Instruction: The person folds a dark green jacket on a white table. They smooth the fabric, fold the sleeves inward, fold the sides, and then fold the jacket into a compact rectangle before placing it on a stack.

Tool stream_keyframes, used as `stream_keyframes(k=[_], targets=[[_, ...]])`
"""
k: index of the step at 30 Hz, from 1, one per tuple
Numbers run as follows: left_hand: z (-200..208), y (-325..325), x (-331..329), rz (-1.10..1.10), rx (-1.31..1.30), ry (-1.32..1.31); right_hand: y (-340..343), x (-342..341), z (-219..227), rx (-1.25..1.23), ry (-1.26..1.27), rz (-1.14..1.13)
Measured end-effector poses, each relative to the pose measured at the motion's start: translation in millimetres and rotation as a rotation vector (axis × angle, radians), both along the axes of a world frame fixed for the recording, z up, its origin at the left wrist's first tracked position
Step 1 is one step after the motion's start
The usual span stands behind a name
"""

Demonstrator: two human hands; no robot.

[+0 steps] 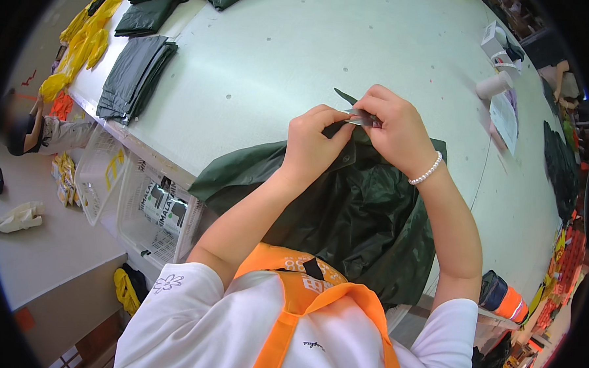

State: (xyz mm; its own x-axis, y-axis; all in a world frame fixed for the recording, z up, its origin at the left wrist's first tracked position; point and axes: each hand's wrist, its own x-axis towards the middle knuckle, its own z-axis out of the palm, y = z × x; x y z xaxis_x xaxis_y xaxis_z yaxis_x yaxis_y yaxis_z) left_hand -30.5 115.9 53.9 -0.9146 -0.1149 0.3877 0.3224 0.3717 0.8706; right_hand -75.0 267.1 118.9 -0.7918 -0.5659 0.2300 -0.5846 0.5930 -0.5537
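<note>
Head view: right hand [392, 126] grips snips [360, 118], left hand [307, 140] pinches green garment [359, 216] over worktop's [266, 74] near edge; cutting seems midway, garment unfolded; folded stack [131, 78] at left edge.

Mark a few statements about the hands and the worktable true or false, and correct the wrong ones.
The right hand holds a small metal tool. True.
The bead bracelet is on the left wrist. False: the bead bracelet is on the right wrist.
The left hand pinches dark green fabric. True.
The white roll is at the worktable's left. False: the white roll is toward the right of the worktable.
The apron is orange. True.
</note>
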Motion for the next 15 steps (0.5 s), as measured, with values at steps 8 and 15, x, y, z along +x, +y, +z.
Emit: stream_keyframes(k=[8, 15], targets=[[4.9, -10.1, -0.8, -0.131, 0.501, -0.441, -1.0, 0.4, -5.1, -0.245, 0.035, -0.216], [5.3, -1.8, -0.4, 0.03, 0.188, -0.109, 3.9, 22.2, -6.9, 0.014, 0.097, -0.201]])
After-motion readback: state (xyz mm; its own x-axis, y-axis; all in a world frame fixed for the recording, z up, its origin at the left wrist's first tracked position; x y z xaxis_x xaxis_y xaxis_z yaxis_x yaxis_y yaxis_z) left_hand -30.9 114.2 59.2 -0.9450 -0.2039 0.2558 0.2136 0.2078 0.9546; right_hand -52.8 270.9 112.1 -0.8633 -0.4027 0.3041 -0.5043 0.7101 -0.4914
